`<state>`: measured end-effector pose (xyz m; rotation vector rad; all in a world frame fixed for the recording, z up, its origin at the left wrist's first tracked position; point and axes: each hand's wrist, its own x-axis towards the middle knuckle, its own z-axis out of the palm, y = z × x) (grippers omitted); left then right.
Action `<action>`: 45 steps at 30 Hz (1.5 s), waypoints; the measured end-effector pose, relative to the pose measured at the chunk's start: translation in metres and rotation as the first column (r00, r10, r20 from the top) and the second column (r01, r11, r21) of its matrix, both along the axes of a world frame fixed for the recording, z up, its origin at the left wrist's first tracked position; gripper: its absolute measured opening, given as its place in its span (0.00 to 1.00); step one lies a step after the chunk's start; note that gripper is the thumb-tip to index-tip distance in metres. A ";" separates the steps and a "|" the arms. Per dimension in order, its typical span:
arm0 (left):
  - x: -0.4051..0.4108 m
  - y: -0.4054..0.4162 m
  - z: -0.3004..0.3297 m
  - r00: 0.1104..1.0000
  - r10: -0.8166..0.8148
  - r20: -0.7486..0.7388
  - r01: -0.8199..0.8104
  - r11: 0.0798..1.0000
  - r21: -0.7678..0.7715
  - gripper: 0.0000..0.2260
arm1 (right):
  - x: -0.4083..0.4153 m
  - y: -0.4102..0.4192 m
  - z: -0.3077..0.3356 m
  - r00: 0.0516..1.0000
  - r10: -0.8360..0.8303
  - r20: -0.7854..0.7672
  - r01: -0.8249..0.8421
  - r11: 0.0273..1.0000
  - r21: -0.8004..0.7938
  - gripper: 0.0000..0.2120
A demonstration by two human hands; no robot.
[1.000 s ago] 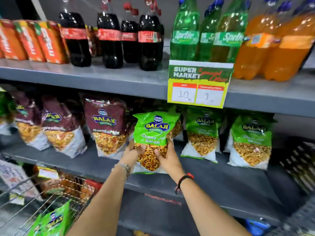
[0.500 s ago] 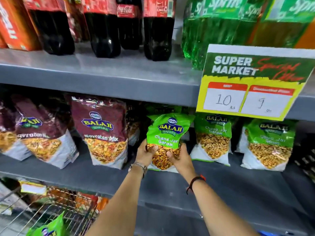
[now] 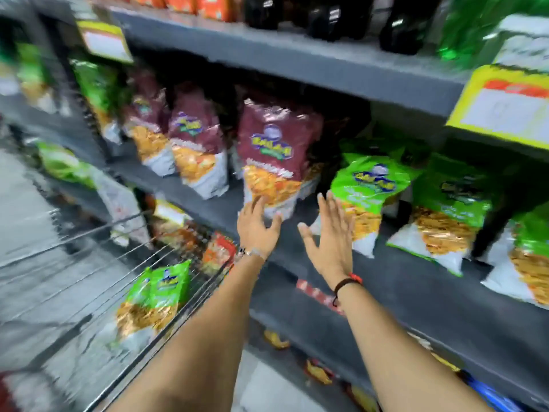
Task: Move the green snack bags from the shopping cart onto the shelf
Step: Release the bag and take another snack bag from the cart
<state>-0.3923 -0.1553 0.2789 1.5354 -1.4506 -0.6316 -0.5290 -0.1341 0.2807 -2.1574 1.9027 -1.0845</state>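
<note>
both hands are empty, arms stretched forward side by side toward the grey shelf (image 3: pixel 416 281). the left hand (image 3: pixel 257 226) has its fingers spread and slack, tips in front of the base of a maroon snack bag (image 3: pixel 274 156). the right hand (image 3: pixel 329 236) is flat and released, palm turned toward the green snack bag (image 3: pixel 367 197) standing on the shelf just beside it; blur hides whether skin touches the bag. more green bags (image 3: pixel 445 212) stand further right. another green bag (image 3: pixel 154 298) lies in the wire cart (image 3: pixel 89 281) at lower left.
</note>
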 end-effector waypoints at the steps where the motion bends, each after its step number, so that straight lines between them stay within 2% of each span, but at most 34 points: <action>1: 0.021 0.008 -0.007 0.998 0.050 0.036 -0.050 0.999 -0.003 0.36 | 0.020 0.001 -0.003 0.996 0.079 -0.029 -0.079 0.997 0.012 0.32; 4: 0.096 0.034 -0.032 0.965 0.240 0.107 -0.246 0.968 0.041 0.36 | 0.083 0.002 -0.020 0.961 0.276 -0.026 -0.273 0.960 0.067 0.31; 8: 0.204 0.079 -0.065 0.855 0.475 0.210 -0.510 0.844 0.168 0.37 | 0.182 0.000 -0.048 0.866 0.500 -0.010 -0.489 0.850 0.197 0.33; 12: 0.285 0.109 -0.108 0.751 0.602 0.271 -0.660 0.694 0.288 0.44 | 0.269 -0.009 -0.093 0.779 0.627 -0.015 -0.571 0.719 0.395 0.34; 15: 0.324 0.117 -0.141 0.703 0.673 0.230 -0.698 0.589 0.407 0.44 | 0.317 -0.023 -0.134 0.750 0.661 -0.032 -0.516 0.614 0.597 0.27; 17: 0.349 0.111 -0.176 0.698 0.697 0.161 -0.657 0.535 0.531 0.39 | 0.347 -0.038 -0.165 0.770 0.638 -0.015 -0.470 0.583 0.663 0.26; 21: 0.366 0.100 -0.227 0.747 0.656 0.108 -0.542 0.506 0.671 0.32 | 0.369 -0.051 -0.215 0.863 0.504 0.004 -0.337 0.571 0.749 0.27; 23: 0.371 0.090 -0.256 0.767 0.641 0.033 -0.466 0.520 0.716 0.31 | 0.375 -0.055 -0.246 0.948 0.316 0.025 -0.226 0.621 0.751 0.28; 25: 0.369 0.076 -0.275 0.795 0.605 -0.055 -0.371 0.555 0.744 0.30 | 0.371 -0.060 -0.264 0.999 0.047 0.023 -0.048 0.648 0.760 0.33; 27: 0.359 0.058 -0.293 0.844 0.534 -0.039 -0.332 0.579 0.745 0.28 | 0.360 -0.065 -0.276 0.992 -0.127 -0.029 0.099 0.593 0.799 0.42; 29: 0.344 0.044 -0.302 0.869 0.492 -0.057 -0.287 0.593 0.752 0.25 | 0.349 -0.072 -0.292 0.975 -0.223 -0.018 0.125 0.479 0.869 0.48; 31: 0.325 0.031 -0.313 0.882 0.438 -0.172 -0.168 0.634 0.755 0.25 | 0.342 -0.079 -0.312 0.961 -0.273 0.038 0.060 0.343 0.938 0.40; 34: 0.308 0.020 -0.322 0.834 0.429 -0.348 -0.023 0.656 0.754 0.34 | 0.341 -0.080 -0.329 0.932 -0.340 0.126 -0.006 0.332 0.943 0.17; 37: 0.303 0.007 -0.333 0.818 0.431 -0.382 -0.004 0.668 0.744 0.40 | 0.341 -0.083 -0.336 0.915 -0.385 0.121 0.033 0.369 0.929 0.15; 38: 0.302 0.004 -0.332 0.806 0.444 -0.392 -0.015 0.677 0.736 0.40 | 0.339 -0.082 -0.335 0.923 -0.369 0.107 0.038 0.364 0.931 0.12; 39: 0.303 0.002 -0.333 0.790 0.466 -0.399 -0.025 0.674 0.738 0.38 | 0.338 -0.082 -0.335 0.932 -0.348 0.097 0.039 0.364 0.931 0.08; 43: 0.306 0.000 -0.334 0.764 0.482 -0.429 0.000 0.665 0.746 0.33 | 0.335 -0.082 -0.325 0.947 -0.299 0.114 -0.015 0.314 0.949 0.16; 45: 0.310 0.002 -0.331 0.751 0.489 -0.445 0.009 0.666 0.746 0.30 | 0.333 -0.081 -0.318 0.954 -0.258 0.155 -0.077 0.287 0.955 0.13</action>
